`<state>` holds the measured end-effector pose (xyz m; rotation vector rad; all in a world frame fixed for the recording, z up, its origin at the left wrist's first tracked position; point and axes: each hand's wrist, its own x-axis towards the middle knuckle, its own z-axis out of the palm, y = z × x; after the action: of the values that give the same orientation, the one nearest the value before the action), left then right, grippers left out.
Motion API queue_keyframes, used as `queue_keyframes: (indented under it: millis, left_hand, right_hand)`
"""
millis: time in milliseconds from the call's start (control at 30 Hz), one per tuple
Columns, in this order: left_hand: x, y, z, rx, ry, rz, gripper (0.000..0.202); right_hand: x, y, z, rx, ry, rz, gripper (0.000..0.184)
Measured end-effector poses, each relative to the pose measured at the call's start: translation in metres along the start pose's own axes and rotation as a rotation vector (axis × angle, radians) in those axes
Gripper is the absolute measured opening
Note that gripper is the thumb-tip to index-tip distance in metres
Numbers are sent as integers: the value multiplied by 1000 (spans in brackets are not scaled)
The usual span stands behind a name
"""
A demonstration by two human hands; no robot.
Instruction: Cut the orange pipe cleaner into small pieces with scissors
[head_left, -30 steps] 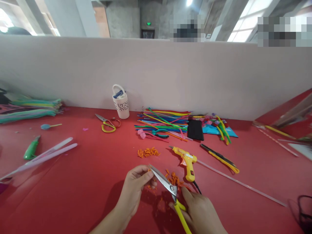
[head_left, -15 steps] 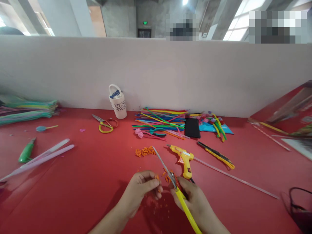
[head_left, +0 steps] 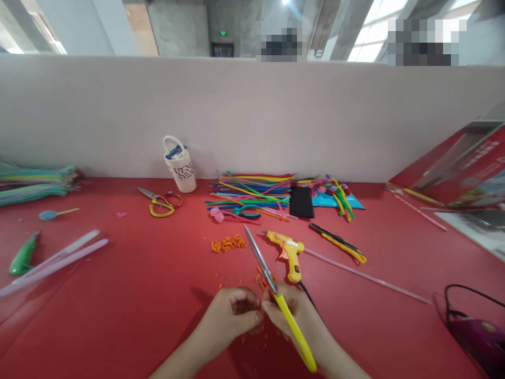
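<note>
My right hand grips yellow-handled scissors, blades together and pointing up and away over the red table. My left hand is curled with its fingertips pinched against the right hand's fingers, near small orange bits; what it pinches is too small to make out. A pile of cut orange pieces lies a little farther back. A yellow glue gun rests just right of the blades.
Coloured pipe cleaners, a black phone, a yellow utility knife and a long clear stick lie behind. A white cup, second scissors, a green tool sit left. A purple device sits right.
The scissors swung from lying across toward my left hand to pointing up and away. My hands came together, fingertips touching. The view shifted right.
</note>
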<state>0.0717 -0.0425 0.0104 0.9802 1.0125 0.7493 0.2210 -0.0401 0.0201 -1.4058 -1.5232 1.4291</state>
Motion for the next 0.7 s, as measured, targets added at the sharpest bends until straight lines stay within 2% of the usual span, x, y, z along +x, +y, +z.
queue_keyframes:
  millis: [200,333,400,467,567,700]
  left_hand:
    - [-3,6,3,169,73,85,9]
    - [0,10,-4,370,243,174,22]
    - [2,9,-8,452,285,243,30]
    - [4,8,-9,469,253,299,24]
    - [4,6,-5,442,156,287,5]
    - [1,5,3,395,142,236,5]
  right_hand:
    - [0,8,5,-71,34,14,12]
    - [-1,10,5,-99,50,16,11]
    - [0,11,4,-110,47,15,11]
    - [1,14,3,-121,51,16,10]
    - [2,16,3,-142,71,10,12]
    - [2,13,5,-165,75,4,16]
